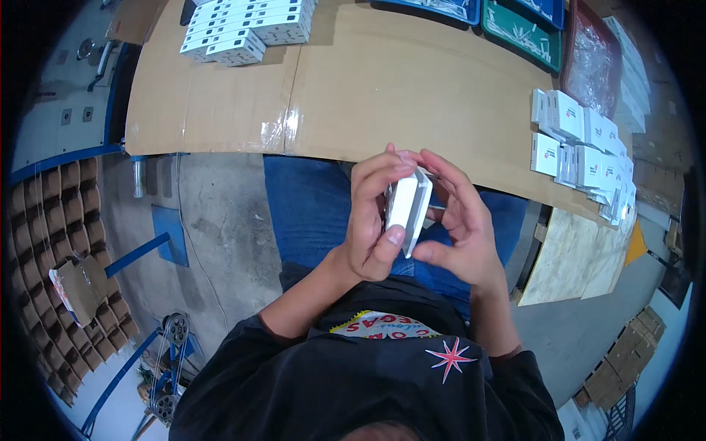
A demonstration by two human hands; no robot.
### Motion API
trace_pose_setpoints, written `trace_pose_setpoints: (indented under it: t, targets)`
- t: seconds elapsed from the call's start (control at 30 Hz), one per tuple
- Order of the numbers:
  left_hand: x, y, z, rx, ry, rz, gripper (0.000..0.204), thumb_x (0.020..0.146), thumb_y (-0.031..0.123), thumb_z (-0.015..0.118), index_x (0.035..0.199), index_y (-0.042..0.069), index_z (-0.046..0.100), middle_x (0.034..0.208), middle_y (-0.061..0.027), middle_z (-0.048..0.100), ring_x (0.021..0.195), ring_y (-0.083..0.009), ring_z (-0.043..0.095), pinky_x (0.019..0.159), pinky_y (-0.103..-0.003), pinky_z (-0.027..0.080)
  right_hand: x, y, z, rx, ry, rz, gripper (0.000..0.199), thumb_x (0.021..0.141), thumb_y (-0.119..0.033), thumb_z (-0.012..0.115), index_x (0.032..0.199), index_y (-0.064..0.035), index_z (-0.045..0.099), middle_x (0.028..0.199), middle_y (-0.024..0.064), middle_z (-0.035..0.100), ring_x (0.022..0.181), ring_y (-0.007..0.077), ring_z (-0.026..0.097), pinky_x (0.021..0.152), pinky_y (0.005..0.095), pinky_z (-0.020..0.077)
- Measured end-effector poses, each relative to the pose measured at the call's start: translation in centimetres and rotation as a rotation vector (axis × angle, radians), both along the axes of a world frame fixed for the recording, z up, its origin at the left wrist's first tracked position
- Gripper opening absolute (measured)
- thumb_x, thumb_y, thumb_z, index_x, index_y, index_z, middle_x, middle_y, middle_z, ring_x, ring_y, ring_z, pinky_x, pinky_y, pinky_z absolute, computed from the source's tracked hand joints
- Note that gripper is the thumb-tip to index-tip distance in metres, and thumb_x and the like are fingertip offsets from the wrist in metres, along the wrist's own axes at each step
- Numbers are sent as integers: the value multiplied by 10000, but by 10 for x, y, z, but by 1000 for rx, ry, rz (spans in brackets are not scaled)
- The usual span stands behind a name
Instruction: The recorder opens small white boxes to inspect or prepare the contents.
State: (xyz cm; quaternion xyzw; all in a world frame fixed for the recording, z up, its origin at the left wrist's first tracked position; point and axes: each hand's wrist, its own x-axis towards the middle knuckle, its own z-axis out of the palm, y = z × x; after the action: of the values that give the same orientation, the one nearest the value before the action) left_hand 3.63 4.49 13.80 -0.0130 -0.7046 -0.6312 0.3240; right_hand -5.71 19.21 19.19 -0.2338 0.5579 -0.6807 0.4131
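Observation:
Above my lap, close to the table's near edge, I hold a small flat white box (399,202) in both hands. It is tipped up on edge, and a grey gap runs between its two white faces. My left hand (368,220) wraps round its left side, with the thumb pressed on the white face. Curved about its right side, my right hand (471,239) has fingertips at the far end and the thumb at the near corner. What lies inside the box is hidden.
Brown cardboard (382,95) covers the table. Stacked white boxes (250,33) stand far left, and more white boxes (585,151) cluster at the right. A blue tray (474,16), a green tray (500,37) and a dark red tray (610,103) line the far right.

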Motion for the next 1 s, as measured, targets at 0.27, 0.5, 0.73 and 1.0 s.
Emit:
trace_pose_setpoints:
  t: [0.27,0.5,0.73,1.0]
  targets:
    - [3,8,16,329,-172,-135,1038,904,680,544,1572,-44,218,1553,-231,275,1459,-332,340,1201,-462,290,-1,3,-4,58,366,-52,1036,709,-100,930,1580,-60,370,1548,142,418,1445,295,442,1169,450,433]
    - [-2,13,26,263,-357,-48,1066,904,803,468,1525,-54,342,1397,-203,382,1256,-280,480,1066,-392,402,3,4,-4,86,447,-34,1015,687,-34,844,1581,-48,365,1542,167,387,1442,329,431,1183,436,410]
    - [0,19,12,216,-221,16,950,942,752,427,1433,-61,430,1317,-212,408,1158,-289,533,964,-389,463,4,0,3,71,481,-31,998,669,-53,823,1566,-39,388,1482,177,412,1397,333,463,1164,440,429]
    - [3,14,12,271,-218,27,867,960,672,437,1390,-80,478,1289,-202,457,1131,-265,555,930,-368,481,3,0,-2,34,460,-26,939,674,-50,824,1530,-34,437,1456,162,428,1378,325,488,1152,436,453]
